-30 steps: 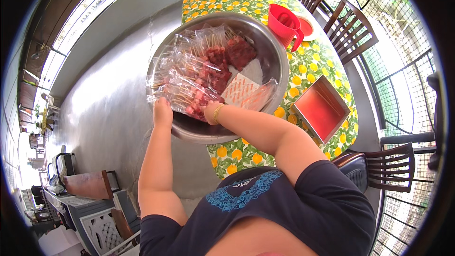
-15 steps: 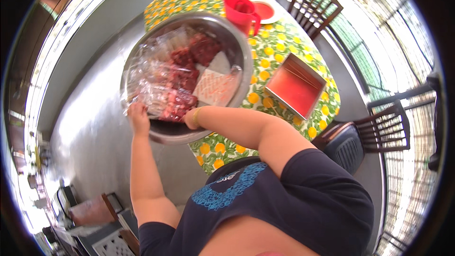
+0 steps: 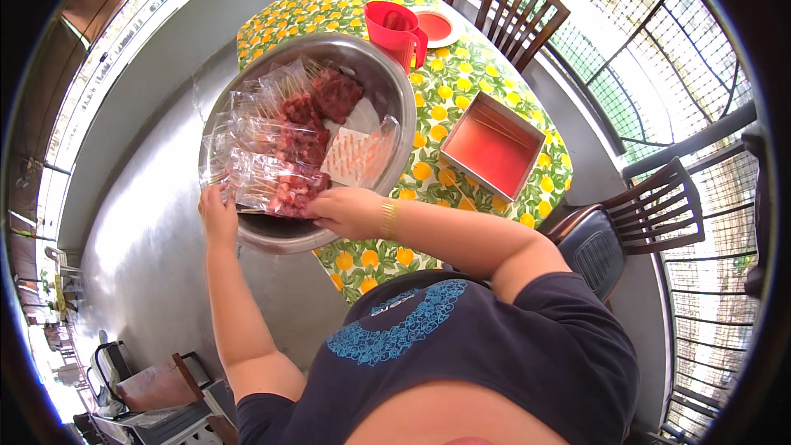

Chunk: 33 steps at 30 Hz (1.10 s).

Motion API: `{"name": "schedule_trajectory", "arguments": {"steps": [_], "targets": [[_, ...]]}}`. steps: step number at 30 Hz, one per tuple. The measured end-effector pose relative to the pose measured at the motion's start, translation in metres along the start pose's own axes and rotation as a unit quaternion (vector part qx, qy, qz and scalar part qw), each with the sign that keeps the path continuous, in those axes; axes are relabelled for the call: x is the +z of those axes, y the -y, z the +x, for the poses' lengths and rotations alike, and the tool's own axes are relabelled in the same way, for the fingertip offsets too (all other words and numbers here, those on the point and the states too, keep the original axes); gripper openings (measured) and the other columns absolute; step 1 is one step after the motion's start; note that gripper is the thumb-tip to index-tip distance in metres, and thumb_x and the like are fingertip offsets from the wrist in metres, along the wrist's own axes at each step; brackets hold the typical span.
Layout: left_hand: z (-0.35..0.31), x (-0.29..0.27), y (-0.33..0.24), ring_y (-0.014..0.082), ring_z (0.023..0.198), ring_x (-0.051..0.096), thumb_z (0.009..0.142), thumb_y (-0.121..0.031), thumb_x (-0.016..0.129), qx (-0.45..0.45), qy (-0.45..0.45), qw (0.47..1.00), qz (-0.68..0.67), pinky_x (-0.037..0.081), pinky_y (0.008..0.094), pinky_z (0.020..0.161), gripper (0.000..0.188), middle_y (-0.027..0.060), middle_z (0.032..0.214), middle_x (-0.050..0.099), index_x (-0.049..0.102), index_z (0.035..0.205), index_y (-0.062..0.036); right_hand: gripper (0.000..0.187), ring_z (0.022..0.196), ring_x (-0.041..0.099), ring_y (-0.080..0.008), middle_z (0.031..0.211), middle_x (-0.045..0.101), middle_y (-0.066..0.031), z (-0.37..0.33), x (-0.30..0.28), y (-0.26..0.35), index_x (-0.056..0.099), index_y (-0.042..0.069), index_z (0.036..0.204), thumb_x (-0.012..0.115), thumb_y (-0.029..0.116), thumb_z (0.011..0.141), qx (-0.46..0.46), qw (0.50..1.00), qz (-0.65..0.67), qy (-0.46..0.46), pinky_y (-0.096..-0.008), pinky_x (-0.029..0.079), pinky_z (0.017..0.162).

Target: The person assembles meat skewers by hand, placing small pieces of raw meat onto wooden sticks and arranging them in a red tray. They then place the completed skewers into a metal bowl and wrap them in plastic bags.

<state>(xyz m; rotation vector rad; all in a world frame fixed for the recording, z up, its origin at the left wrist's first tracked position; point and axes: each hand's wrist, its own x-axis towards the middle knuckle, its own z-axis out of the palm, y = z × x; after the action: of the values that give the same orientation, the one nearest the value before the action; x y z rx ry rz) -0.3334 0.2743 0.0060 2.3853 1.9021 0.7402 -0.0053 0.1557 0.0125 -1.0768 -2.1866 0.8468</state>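
A big round metal basin (image 3: 400,107) holds several clear plastic bags of raw red meat skewers, laid side by side with their sticks toward the left. The nearest bag of meat skewers (image 3: 276,184) lies between my hands. My left hand (image 3: 217,213) pinches its stick end by the basin's near left rim. At the meat end, my right hand (image 3: 350,211) has its fingers closed on the bag; some fingertips are hidden. To the right inside the basin lies a flat whitish sheet with reddish marks (image 3: 353,155), partly under clear plastic.
The basin stands on a table with a lemon-patterned cloth (image 3: 420,169), overhanging its left edge. Beyond are a red jug (image 3: 394,33) and a white-rimmed plate (image 3: 449,29). A rectangular tin with a red inside and several sticks (image 3: 494,148) sits at right. Wooden chairs (image 3: 523,12) flank the table.
The view has shifted slightly, so table and basin sit a little further left. Both hands stay at the nearest bag; my right hand now shows more fully at its meat end.
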Motion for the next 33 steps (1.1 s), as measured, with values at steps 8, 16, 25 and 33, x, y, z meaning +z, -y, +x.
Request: {"name": "schedule_trajectory", "arguments": {"steps": [8, 16, 25, 33], "targets": [[-0.078, 0.009, -0.139, 0.0306, 0.121, 0.053, 0.090, -0.007, 0.068, 0.138, -0.035, 0.972, -0.185, 0.036, 0.0434, 0.106, 0.018, 0.0120, 0.123, 0.060, 0.066, 0.108, -0.0082, 0.019, 0.090, 0.067, -0.0333, 0.094, 0.070, -0.0141, -0.239, -0.028, -0.014, 0.072, 0.007, 0.098, 0.067, 0.023, 0.090, 0.382, 0.917, -0.094, -0.068, -0.0431, 0.054, 0.077], [-0.096, 0.032, -0.238, 0.0326, 0.107, 0.058, 0.086, -0.001, 0.069, 0.244, -0.060, 0.926, -0.282, 0.044, 0.0433, 0.095, 0.015, 0.0133, 0.110, 0.063, 0.064, 0.099, -0.0070, 0.015, 0.088, 0.068, -0.0328, 0.092, 0.070, -0.0139, -0.340, -0.008, -0.034, 0.071, 0.008, 0.087, 0.069, 0.023, 0.085, 0.499, 0.819, -0.152, -0.241, -0.0438, 0.054, 0.077], [-0.158, 0.151, -0.349, 0.0351, 0.090, 0.065, 0.094, -0.037, 0.063, 0.009, 0.419, 0.880, -0.225, 0.051, 0.0446, 0.077, 0.030, 0.0134, 0.101, 0.067, 0.068, 0.096, -0.0072, 0.038, 0.101, 0.069, -0.0352, 0.107, 0.072, -0.0191, -0.336, -0.012, -0.130, 0.074, 0.007, 0.100, 0.064, 0.043, 0.092, 0.680, 0.716, -0.079, -0.138, -0.0444, 0.055, 0.087], [-0.141, 0.244, -0.423, 0.0376, 0.110, 0.066, 0.088, -0.035, 0.066, -0.037, 0.421, 0.906, -0.017, 0.054, 0.0479, 0.092, 0.042, 0.0230, 0.120, 0.064, 0.063, 0.113, -0.0003, 0.025, 0.092, 0.071, -0.0354, 0.095, 0.073, -0.0202, -0.360, -0.020, -0.168, 0.075, 0.006, 0.091, 0.070, 0.029, 0.086, 0.644, 0.733, -0.054, -0.213, -0.0431, 0.056, 0.086]]}}
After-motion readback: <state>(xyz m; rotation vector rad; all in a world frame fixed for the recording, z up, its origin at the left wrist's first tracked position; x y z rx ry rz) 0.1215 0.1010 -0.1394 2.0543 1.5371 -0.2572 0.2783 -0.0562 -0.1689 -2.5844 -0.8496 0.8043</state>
